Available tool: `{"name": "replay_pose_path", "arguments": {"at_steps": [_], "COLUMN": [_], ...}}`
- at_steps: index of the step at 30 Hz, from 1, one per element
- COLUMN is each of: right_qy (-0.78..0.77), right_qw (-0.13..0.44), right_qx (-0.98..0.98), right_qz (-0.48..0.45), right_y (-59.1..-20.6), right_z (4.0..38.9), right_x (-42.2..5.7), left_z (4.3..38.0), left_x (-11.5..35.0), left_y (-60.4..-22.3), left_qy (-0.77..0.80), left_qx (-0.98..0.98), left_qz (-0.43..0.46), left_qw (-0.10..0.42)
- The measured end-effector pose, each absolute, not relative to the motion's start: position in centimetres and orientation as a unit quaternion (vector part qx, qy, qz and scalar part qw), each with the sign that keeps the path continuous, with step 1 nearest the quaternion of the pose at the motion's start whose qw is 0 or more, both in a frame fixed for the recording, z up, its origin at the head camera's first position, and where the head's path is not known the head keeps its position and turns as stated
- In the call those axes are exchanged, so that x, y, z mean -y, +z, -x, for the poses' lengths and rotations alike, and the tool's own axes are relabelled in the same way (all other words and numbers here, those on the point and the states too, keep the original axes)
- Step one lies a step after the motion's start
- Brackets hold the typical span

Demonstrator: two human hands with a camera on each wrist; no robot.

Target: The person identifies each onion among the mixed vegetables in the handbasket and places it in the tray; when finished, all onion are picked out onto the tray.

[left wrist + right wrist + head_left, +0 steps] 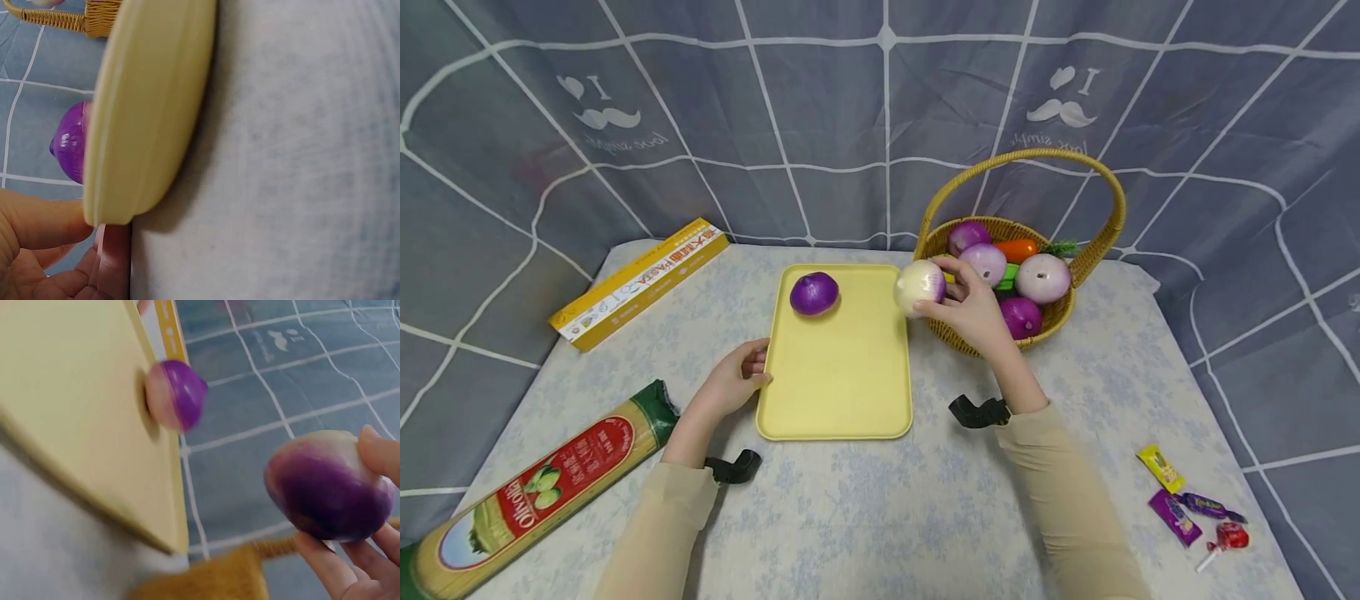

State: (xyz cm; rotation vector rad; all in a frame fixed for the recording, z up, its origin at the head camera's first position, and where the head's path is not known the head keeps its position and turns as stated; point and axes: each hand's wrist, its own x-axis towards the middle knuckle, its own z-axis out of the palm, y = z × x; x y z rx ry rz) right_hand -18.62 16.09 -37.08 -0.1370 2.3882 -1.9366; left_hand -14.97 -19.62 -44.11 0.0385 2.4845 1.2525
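Fingers (958, 279) of the right hand (973, 310) pinch a pale onion (920, 286) above the tray's (838, 392) right edge by the basket (1060, 312); so light a hold could let it roll off onto the tabletop (925, 500).

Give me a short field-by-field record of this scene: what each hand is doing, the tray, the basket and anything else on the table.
left hand: grips the left edge of the flat yellow plastic tray
right hand: holds a pale, purple-tinged toy onion above the tray's right edge
tray: one purple toy onion on it
woven wicker basket: toy onions, toy carrot
table: spaghetti packet, yellow box, wrapped candies
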Motion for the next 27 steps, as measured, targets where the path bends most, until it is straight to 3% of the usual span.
{"name": "replay_pose_path", "arguments": {"at_steps": [15,27], "right_qy": [-0.660,-0.607], "right_qw": [0.064,0.043], "right_qx": [-0.748,-0.793], "right_qz": [0.034,-0.002], "right_y": [-41.0,-42.8], "right_z": [20.5,22.1], "right_x": [-8.8,-7.3], "left_z": [14.6,14.8], "left_x": [19.7,19.5], "left_y": [-44.4,-44.1], "left_qy": [0.442,0.443], "left_qx": [-0.879,-0.878], "left_qz": [-0.008,-0.003], "left_qw": [0.180,0.181]}}
